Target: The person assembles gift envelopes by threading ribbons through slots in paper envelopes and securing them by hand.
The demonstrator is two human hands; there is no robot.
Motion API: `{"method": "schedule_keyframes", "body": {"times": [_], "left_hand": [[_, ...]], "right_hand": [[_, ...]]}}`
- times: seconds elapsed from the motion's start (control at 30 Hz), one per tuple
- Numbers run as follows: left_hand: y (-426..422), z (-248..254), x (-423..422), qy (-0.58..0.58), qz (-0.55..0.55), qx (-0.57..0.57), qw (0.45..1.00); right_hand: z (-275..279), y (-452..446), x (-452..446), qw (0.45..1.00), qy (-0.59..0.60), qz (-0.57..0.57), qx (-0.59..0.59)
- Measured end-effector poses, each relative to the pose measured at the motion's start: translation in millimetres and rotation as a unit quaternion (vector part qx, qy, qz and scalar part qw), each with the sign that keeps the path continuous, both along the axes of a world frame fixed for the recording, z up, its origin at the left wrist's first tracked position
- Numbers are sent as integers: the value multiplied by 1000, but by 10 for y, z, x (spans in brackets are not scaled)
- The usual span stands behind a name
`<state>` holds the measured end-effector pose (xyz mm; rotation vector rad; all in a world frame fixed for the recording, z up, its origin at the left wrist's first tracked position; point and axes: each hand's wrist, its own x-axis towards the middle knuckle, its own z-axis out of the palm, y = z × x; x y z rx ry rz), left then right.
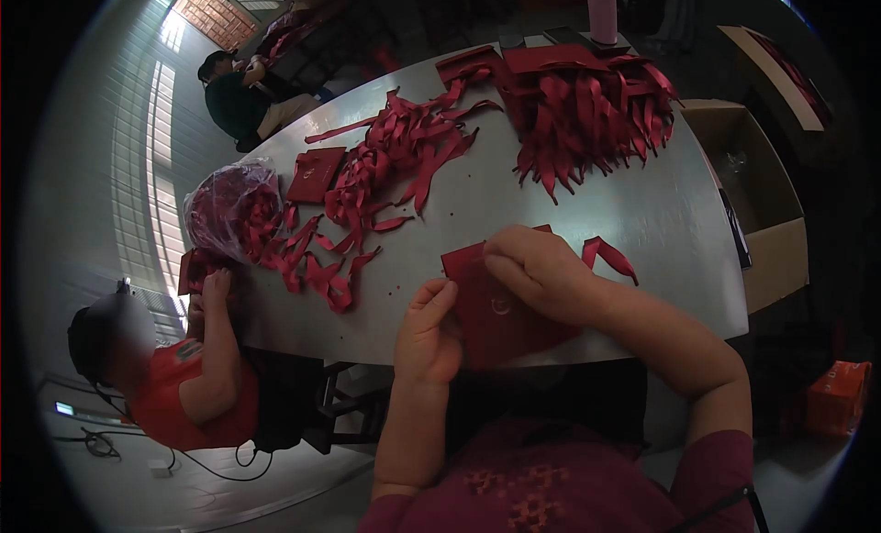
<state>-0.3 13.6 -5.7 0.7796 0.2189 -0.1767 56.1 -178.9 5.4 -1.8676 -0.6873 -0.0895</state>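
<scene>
A dark red gift bag (496, 327) with a small gold mark on its front is tilted up at the table's near edge. My left hand (431, 336) pinches the bag's left edge between thumb and fingers. Over the upper part of the bag, my right hand (537, 267) is closed, its fingertips pressed together near the top edge; what they pinch is hidden. A red ribbon (610, 256) emerges beyond my right hand and lies on the tabletop.
Red ribbons (367, 180) lie heaped across the table (477, 194), beside a plastic bag (234, 207) of more ribbon. Stacked red bags (587, 93) have ribbons hanging off. An open cardboard box (762, 184) stands right. A co-worker (197, 377) handles red pieces at left; another person (243, 97) sits farther back.
</scene>
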Motion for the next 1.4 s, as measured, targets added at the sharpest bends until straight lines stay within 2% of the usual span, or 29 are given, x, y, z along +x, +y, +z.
{"method": "schedule_keyframes", "body": {"times": [0.27,0.33,0.37,0.43,0.57,0.9,1.07,1.17,1.4], "left_hand": [[7,-32,39,56,21,-11,998],[-3,-38,30,51,27,3,998],[-9,-39,24,44,33,16,998],[-6,-34,6,35,28,2,999],[62,-34,21,11,-19,-21,1000],[79,-76,-30,15,-10,38,999],[45,44,-57,19,-28,-3,999],[34,26,-53,19,-9,7,1000],[-129,133,-79,15,38,31,999]], "right_hand": [[-16,-15,-17,1000,-23,4,7],[15,-26,-40,997,55,48,3],[13,-24,-42,997,56,48,2],[3,-17,-46,999,3,44,-10],[-25,-4,-54,999,-6,43,-13],[-115,36,-78,998,-23,59,-21],[-52,9,-80,995,-45,89,2],[-53,15,-85,993,-71,99,7],[-29,45,-112,995,-82,46,23]]}}
